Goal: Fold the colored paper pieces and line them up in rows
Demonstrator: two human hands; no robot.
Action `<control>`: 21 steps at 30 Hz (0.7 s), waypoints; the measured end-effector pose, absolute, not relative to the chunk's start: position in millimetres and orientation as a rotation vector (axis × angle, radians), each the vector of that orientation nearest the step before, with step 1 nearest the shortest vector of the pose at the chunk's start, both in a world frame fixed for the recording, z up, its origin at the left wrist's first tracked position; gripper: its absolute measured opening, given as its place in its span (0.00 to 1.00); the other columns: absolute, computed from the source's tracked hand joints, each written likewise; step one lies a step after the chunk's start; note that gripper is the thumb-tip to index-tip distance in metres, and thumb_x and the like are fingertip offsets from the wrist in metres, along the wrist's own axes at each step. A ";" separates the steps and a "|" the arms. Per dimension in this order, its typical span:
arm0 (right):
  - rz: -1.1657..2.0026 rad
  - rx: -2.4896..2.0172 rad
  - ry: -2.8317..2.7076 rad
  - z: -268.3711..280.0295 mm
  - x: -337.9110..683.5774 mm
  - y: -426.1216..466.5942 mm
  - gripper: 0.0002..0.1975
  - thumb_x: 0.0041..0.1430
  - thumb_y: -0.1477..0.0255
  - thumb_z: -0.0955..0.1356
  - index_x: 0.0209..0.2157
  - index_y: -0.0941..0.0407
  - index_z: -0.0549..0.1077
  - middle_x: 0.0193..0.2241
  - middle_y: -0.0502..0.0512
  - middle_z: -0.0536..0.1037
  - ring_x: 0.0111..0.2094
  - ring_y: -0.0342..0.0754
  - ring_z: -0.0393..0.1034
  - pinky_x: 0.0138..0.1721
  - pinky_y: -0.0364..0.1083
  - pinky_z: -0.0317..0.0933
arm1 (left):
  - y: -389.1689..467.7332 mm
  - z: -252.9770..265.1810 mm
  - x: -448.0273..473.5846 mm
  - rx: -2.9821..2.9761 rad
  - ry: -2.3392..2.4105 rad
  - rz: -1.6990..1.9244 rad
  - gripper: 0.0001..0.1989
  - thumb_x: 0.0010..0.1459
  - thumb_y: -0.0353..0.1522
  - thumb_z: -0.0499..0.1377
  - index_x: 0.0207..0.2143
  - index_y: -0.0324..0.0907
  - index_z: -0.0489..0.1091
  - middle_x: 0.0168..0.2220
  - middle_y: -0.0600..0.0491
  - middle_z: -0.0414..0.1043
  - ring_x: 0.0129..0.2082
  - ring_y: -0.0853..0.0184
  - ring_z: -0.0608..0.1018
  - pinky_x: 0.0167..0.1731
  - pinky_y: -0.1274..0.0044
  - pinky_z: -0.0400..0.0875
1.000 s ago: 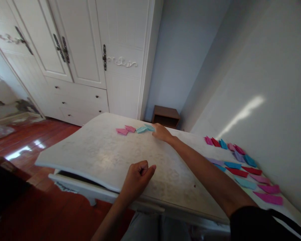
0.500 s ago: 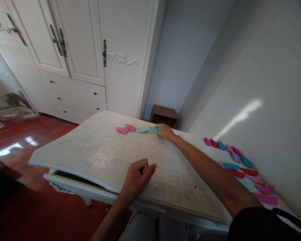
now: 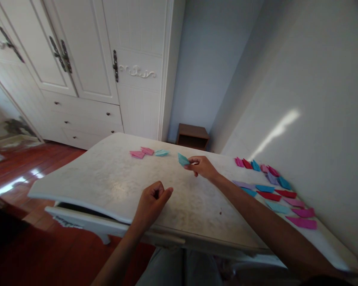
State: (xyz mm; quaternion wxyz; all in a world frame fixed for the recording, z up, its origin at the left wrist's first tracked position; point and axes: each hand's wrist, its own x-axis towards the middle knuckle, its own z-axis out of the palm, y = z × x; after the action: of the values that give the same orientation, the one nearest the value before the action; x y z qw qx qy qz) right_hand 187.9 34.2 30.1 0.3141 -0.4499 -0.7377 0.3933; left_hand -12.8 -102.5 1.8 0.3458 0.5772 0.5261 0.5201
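A folded teal paper (image 3: pixel 183 159) is pinched between the thumb and fingers of the right hand (image 3: pixel 201 167) over the far part of a white table (image 3: pixel 104 174). The left hand (image 3: pixel 154 200) is curled into a loose fist near the table's front edge, fingers drawn together. Two pink papers (image 3: pixel 136 154) and a pale teal paper (image 3: pixel 161 152) are laid out to the left of the pinched one. More coloured papers (image 3: pixel 268 195) are spread at the table's right end, near the wall (image 3: pixel 316 119).
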 end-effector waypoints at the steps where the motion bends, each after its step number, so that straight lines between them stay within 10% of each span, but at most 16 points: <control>1: 1.124 -1.138 -1.892 31.6 189.4 22.4 0.18 0.45 0.58 0.73 0.31 0.58 0.78 0.25 0.49 0.76 0.14 0.37 0.61 0.16 0.39 0.55 | -104.0 2.1 -11.1 1.517 1.385 1.362 0.19 0.54 0.40 0.57 0.19 0.43 0.53 0.16 0.63 0.50 0.18 0.75 0.55 0.19 0.82 0.52; 10: 1.582 -0.918 -1.676 36.5 196.2 -55.8 0.20 0.46 0.56 0.74 0.35 0.58 0.81 0.22 0.50 0.76 0.14 0.36 0.60 0.14 0.37 0.53 | -110.5 8.0 22.3 1.734 1.315 1.509 0.18 0.54 0.38 0.62 0.46 0.41 0.67 0.29 0.59 0.66 0.16 0.78 0.62 0.18 0.83 0.57; 21: 1.526 -1.015 -1.632 28.5 217.7 -70.2 0.21 0.50 0.57 0.73 0.43 0.55 0.79 0.36 0.53 0.79 0.15 0.35 0.58 0.15 0.38 0.54 | -95.3 10.6 46.3 1.706 1.358 1.534 0.10 0.56 0.37 0.62 0.27 0.40 0.76 0.20 0.58 0.62 0.21 0.74 0.65 0.23 0.81 0.59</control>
State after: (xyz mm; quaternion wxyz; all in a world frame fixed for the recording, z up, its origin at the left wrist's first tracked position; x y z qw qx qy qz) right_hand 217.7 -70.2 28.5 0.3370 -0.3895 -0.6262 0.5853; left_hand 46.3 -95.3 10.6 0.2357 0.6219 0.4951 0.5592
